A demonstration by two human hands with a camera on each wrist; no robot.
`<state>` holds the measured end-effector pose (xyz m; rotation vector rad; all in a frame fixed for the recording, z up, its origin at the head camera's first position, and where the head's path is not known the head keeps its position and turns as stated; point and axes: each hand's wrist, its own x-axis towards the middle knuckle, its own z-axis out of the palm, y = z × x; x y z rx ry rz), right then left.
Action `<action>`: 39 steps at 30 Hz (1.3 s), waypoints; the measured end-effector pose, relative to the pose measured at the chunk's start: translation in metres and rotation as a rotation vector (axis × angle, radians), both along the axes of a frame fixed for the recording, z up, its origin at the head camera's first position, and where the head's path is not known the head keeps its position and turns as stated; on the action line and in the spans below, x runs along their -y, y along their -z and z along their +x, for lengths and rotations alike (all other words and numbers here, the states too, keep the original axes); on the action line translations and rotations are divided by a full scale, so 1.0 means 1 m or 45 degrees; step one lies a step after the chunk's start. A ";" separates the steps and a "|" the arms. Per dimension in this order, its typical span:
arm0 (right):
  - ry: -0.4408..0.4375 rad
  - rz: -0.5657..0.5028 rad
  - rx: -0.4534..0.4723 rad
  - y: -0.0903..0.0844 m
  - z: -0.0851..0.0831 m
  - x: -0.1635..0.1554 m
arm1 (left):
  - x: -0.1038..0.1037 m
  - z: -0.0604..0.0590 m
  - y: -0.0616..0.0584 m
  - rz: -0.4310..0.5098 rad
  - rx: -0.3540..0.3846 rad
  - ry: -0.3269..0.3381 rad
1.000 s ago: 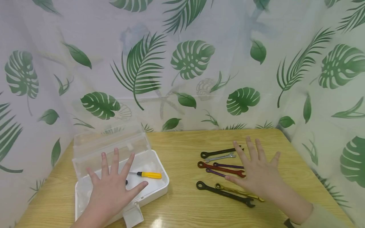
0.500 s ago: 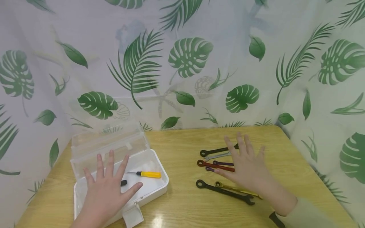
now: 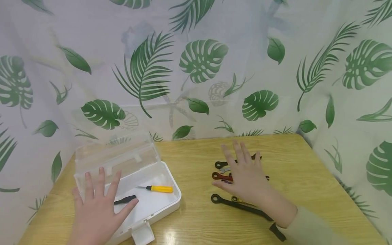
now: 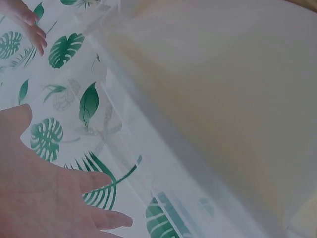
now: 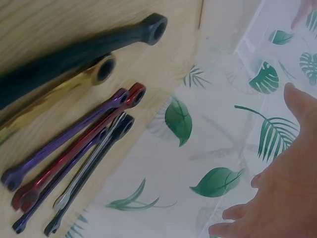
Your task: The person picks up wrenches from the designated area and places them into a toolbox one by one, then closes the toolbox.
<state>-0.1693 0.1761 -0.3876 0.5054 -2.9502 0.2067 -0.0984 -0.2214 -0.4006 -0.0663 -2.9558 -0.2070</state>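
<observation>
My left hand (image 3: 98,207) hovers flat with fingers spread over the near left part of an open white plastic box (image 3: 171,200). Inside the box lie a yellow-handled screwdriver (image 3: 157,188) and a black tool (image 3: 125,199). My right hand (image 3: 243,177) is spread flat above a row of wrenches on the table, holding nothing. Under it show a red wrench (image 3: 221,176), a long black wrench (image 3: 235,206), a smaller black wrench (image 3: 222,164), a silver one (image 3: 225,169) and a gold one (image 3: 237,199). The right wrist view shows the black (image 5: 79,52), gold (image 5: 74,82), purple (image 5: 64,144) and red (image 5: 79,153) wrenches side by side.
The box's clear lid (image 3: 116,156) stands open at the back, and its latch (image 3: 142,233) hangs at the front. A wooden table (image 3: 196,156) carries everything. A leaf-print curtain (image 3: 196,68) closes the back and both sides.
Both hands have moved left. The left hand slid off the box's middle, uncovering the black tool. The right hand moved from right of the wrenches to above them.
</observation>
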 end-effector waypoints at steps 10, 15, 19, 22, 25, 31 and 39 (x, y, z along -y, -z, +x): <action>-0.095 -0.039 -0.044 0.000 -0.006 0.033 | 0.030 0.007 0.000 -0.009 -0.065 -0.102; -0.144 -0.076 -0.017 0.000 -0.007 0.050 | 0.043 0.010 0.004 0.019 -0.014 -0.160; -0.184 -0.089 0.016 0.004 -0.007 0.064 | 0.052 0.014 0.011 0.047 0.000 -0.197; -0.204 -0.102 0.030 0.008 -0.008 0.075 | 0.059 0.017 0.018 0.061 0.012 -0.232; -0.222 -0.121 0.060 0.010 -0.008 0.085 | 0.066 0.019 0.025 0.082 0.051 -0.275; -0.252 -0.117 0.124 0.015 -0.009 0.105 | 0.077 0.019 0.040 0.164 0.095 -0.361; -0.286 0.014 0.174 0.036 -0.010 0.123 | 0.079 0.026 0.061 0.207 0.139 -0.412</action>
